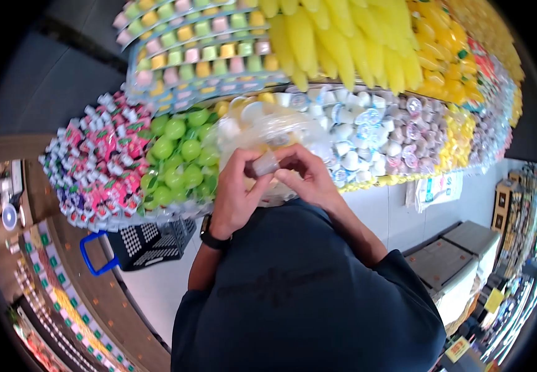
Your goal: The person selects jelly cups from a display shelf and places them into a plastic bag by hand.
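Between both hands, in front of the chest, is a small pale cup. My left hand, with a dark watch on its wrist, has its fingers closed round the cup's left side. My right hand pinches at the cup's right side with thumb and fingers. Just beyond the hands lies a clear plastic bag with pale cups in it. It rests on the display between green round packs and white cups.
Pink packs fill the display's left end. Behind are trays of coloured cubes and long yellow packs. A dark basket with a blue handle stands lower left. Grey boxes and a white bag are at right.
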Action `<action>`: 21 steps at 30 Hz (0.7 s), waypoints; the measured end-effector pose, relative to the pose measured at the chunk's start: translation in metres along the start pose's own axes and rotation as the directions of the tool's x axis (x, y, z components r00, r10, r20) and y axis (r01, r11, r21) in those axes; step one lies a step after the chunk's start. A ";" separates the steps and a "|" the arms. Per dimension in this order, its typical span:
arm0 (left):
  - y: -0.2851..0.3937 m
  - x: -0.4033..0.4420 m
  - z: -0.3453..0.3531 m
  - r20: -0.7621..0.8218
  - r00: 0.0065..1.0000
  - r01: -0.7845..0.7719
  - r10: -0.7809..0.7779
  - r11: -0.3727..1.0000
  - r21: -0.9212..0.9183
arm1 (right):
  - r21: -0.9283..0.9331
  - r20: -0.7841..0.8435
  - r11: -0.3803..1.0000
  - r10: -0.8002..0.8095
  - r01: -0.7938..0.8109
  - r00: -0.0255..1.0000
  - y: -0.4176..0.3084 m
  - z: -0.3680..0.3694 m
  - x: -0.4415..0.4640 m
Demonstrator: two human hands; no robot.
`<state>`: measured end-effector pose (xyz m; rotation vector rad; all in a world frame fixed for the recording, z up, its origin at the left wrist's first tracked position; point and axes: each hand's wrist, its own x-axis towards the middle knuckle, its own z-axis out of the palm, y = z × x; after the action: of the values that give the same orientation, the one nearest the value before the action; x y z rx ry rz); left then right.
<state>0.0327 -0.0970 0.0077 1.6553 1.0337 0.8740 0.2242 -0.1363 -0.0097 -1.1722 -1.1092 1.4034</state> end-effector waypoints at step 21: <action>-0.002 0.002 -0.003 0.252 0.967 0.020 -0.029 0.999 0.041 | -0.594 -0.641 0.799 -0.394 -0.100 0.658 -0.002 -0.163 -0.007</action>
<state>0.0301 -0.0939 0.0072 1.7311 0.8965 0.6103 0.3860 -0.1333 -0.0275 -1.8212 -0.9990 0.2880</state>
